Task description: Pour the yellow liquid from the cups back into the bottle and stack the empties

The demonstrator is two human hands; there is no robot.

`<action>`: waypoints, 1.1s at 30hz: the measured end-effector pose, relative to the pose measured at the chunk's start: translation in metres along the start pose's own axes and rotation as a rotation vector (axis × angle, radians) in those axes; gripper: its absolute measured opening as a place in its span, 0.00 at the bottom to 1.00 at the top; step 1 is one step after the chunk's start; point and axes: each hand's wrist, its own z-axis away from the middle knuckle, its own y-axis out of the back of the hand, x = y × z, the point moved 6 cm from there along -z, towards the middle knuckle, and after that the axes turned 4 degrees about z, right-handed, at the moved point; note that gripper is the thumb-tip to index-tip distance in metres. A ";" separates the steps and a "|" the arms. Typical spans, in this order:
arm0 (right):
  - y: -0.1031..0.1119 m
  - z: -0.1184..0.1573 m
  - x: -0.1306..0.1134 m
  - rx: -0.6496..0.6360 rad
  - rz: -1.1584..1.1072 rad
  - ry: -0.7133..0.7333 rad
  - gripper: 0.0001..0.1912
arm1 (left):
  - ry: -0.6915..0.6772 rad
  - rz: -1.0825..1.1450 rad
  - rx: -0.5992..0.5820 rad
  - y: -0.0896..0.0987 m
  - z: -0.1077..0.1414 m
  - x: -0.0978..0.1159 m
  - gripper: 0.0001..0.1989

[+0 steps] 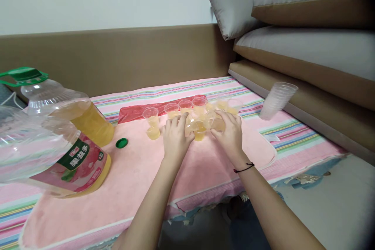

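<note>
Near the middle, my left hand (176, 134) has its thumb and fingers round a clear plastic cup (191, 122) of pale yellow drink. My right hand (230, 129), with a dark cord bracelet on the wrist, grips another such cup (216, 121) just to the right. Between the two hands, a cup with deeper yellow liquid (199, 132) shows low on the pink mat (140, 172). Several more filled cups (185, 105) stand in a row behind, partly hidden by my fingers. At the row's left, one cup (150, 115) stands behind another (153, 132).
Two large bottles of yellow drink (84, 121) (79, 168) stand at the left, with a green cap (122, 143) beside them. Red plastic (131, 113) lies behind the cups. A tilted stack of cups (278, 100) is at the right, near piled cushions (310, 50).
</note>
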 end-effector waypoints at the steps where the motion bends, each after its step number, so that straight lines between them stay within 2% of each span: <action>1: 0.000 0.000 0.000 -0.002 0.000 -0.002 0.28 | -0.002 -0.001 0.001 0.000 0.000 0.000 0.29; 9: -0.003 0.001 0.004 -0.007 -0.001 -0.016 0.28 | 0.012 0.004 -0.008 0.001 0.000 -0.001 0.29; 16: -0.006 0.003 0.016 -0.033 -0.038 -0.156 0.27 | 0.037 0.095 0.042 -0.002 0.004 -0.009 0.27; 20: -0.011 0.007 0.029 -0.061 -0.148 -0.313 0.29 | 0.121 0.275 0.088 -0.001 0.010 -0.019 0.26; 26: -0.022 0.013 0.053 -0.043 -0.516 -0.563 0.32 | 0.355 0.567 0.158 -0.003 0.036 -0.046 0.27; 30: -0.021 0.015 0.061 -0.021 -0.615 -0.618 0.33 | 0.445 0.768 0.111 -0.013 0.057 -0.057 0.28; 33: -0.015 0.017 0.063 -0.008 -0.654 -0.619 0.33 | 0.456 0.926 0.042 -0.024 0.069 -0.055 0.30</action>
